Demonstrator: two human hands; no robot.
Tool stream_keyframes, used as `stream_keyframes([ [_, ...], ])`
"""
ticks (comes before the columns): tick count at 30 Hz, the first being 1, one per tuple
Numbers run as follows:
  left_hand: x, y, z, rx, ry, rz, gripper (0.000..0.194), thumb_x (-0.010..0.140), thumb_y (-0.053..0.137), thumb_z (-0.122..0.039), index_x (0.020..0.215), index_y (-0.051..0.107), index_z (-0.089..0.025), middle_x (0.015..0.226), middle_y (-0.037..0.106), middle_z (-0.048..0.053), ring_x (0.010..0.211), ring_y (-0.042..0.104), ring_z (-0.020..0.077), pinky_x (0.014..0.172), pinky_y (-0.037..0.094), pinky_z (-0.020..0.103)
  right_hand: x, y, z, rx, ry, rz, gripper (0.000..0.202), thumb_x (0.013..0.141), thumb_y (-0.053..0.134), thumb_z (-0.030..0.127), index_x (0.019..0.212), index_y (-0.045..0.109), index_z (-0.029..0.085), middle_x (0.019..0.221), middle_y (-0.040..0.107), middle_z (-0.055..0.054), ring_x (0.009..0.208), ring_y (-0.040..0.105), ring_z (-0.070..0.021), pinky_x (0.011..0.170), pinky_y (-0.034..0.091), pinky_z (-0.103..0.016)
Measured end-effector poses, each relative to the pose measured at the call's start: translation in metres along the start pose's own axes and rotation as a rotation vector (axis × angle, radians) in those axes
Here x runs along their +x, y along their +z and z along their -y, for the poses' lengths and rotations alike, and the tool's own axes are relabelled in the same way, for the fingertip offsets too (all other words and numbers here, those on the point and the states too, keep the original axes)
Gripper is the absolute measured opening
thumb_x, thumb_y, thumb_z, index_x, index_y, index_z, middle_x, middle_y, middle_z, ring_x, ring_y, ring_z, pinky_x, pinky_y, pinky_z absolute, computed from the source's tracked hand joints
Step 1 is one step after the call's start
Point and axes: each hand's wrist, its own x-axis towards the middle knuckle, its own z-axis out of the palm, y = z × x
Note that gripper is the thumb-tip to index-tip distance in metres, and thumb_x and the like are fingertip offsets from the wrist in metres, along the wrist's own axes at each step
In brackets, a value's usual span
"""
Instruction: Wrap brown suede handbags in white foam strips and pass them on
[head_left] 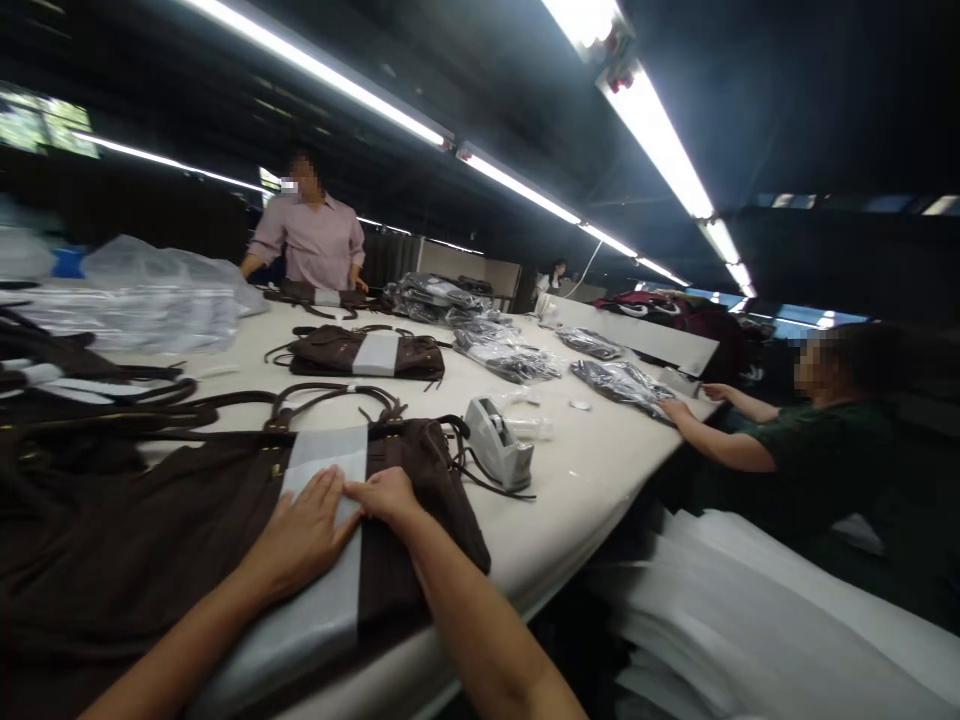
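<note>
A dark brown handbag (225, 490) lies on the table in front of me with a pale paper band (330, 445) wrapped around its middle. My left hand (311, 530) rests flat on the band, fingers stretched out. Right beside it, my right hand (386, 497) is closed, its fingers curled under and its thumb side touching the band near the left fingertips. Whatever it pinches, if anything, is hidden. A grey tape dispenser (499, 445) stands just beyond the bag's right end, among its thin straps.
Behind lies another banded brown bag (367, 352). Plastic-wrapped bags (622, 385) sit farther along the table (570, 500). Clear plastic sleeves (150, 300) are piled at left. White sheets (750, 600) stack at lower right. One co-worker (322, 240) stands opposite; another (817, 450) works at right.
</note>
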Motion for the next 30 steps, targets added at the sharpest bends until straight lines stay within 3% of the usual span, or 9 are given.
stream_keyframes([
  [3,0.003,0.0,0.005,0.025,0.026,0.031,0.074,0.088,0.029,-0.049,0.145,0.033,-0.002,0.155,0.026,0.019,0.144,0.023,0.0319,0.113,0.026,0.057,-0.024,-0.031,0.004,0.102,-0.076,0.111,0.017,0.079,0.065,0.031,0.072,0.065,0.016,0.055,0.06,0.002,0.045,0.055,-0.0103,0.044,0.043,-0.018],
  [5,0.003,-0.001,0.007,0.005,0.032,0.038,0.071,0.088,0.031,-0.049,0.145,0.035,-0.007,0.155,0.027,0.017,0.144,0.023,0.0319,0.113,0.026,0.057,-0.043,-0.072,0.007,0.092,-0.239,-0.056,0.015,0.08,0.065,0.03,0.088,0.068,0.017,0.068,0.066,0.001,0.054,0.061,-0.0116,0.049,0.046,-0.019],
  [7,0.003,-0.003,0.008,-0.021,0.049,0.033,0.068,0.088,0.032,-0.05,0.145,0.038,-0.013,0.155,0.028,0.014,0.144,0.023,0.0314,0.113,0.026,0.057,-0.055,-0.125,0.008,-0.017,-0.334,-0.356,0.019,0.084,0.061,0.033,0.096,0.068,0.02,0.085,0.07,-0.001,0.074,0.065,-0.0134,0.064,0.049,-0.02],
  [9,0.003,-0.005,0.009,-0.035,0.073,0.027,0.065,0.089,0.034,-0.049,0.144,0.04,-0.016,0.155,0.029,0.013,0.144,0.023,0.0309,0.114,0.025,0.056,-0.055,-0.183,0.005,-0.159,-0.174,-0.587,0.019,0.085,0.06,0.031,0.1,0.068,0.022,0.103,0.069,-0.004,0.097,0.062,-0.0164,0.078,0.046,-0.022],
  [10,0.003,-0.007,0.009,-0.04,0.082,0.026,0.063,0.089,0.034,-0.048,0.144,0.041,-0.017,0.155,0.029,0.013,0.144,0.023,0.0309,0.114,0.025,0.056,-0.052,-0.208,0.002,-0.186,-0.021,-0.542,0.019,0.085,0.061,0.03,0.1,0.068,0.021,0.11,0.067,-0.005,0.104,0.059,-0.0175,0.079,0.045,-0.023],
  [13,0.003,-0.008,0.01,-0.059,0.083,0.018,0.058,0.088,0.038,-0.046,0.14,0.048,-0.021,0.154,0.033,0.013,0.143,0.026,0.0312,0.113,0.026,0.055,-0.034,-0.261,-0.012,-0.181,0.159,-0.359,0.017,0.077,0.069,0.03,0.075,0.071,0.013,0.091,0.071,-0.01,0.089,0.062,-0.0204,0.068,0.045,-0.025],
  [18,0.008,0.011,0.022,-0.029,0.079,-0.019,0.054,0.089,0.035,-0.047,0.137,0.05,-0.029,0.154,0.033,0.006,0.144,0.025,0.0249,0.114,0.025,0.049,-0.015,-0.274,-0.028,-0.096,0.218,-0.166,0.014,0.069,0.075,0.025,0.064,0.071,0.013,0.071,0.07,-0.004,0.064,0.056,-0.0116,0.059,0.041,-0.022],
  [24,0.026,0.056,0.046,0.024,0.068,-0.115,0.061,0.084,0.027,-0.059,0.136,0.05,-0.038,0.152,0.032,-0.006,0.142,0.031,0.0222,0.112,0.028,0.043,-0.023,-0.269,-0.024,0.024,0.017,-0.289,0.015,0.063,0.076,0.021,0.054,0.067,0.013,0.054,0.063,0.0,0.058,0.052,-0.0106,0.057,0.038,-0.022],
  [30,0.03,0.065,0.055,0.062,0.114,-0.147,0.068,0.085,0.016,-0.061,0.137,0.051,-0.034,0.152,0.032,-0.004,0.14,0.034,0.0231,0.109,0.031,0.044,-0.056,-0.277,-0.035,0.125,-0.152,-0.329,0.023,0.065,0.077,0.038,0.065,0.073,0.015,0.062,0.068,-0.002,0.063,0.059,-0.013,0.06,0.042,-0.023],
])
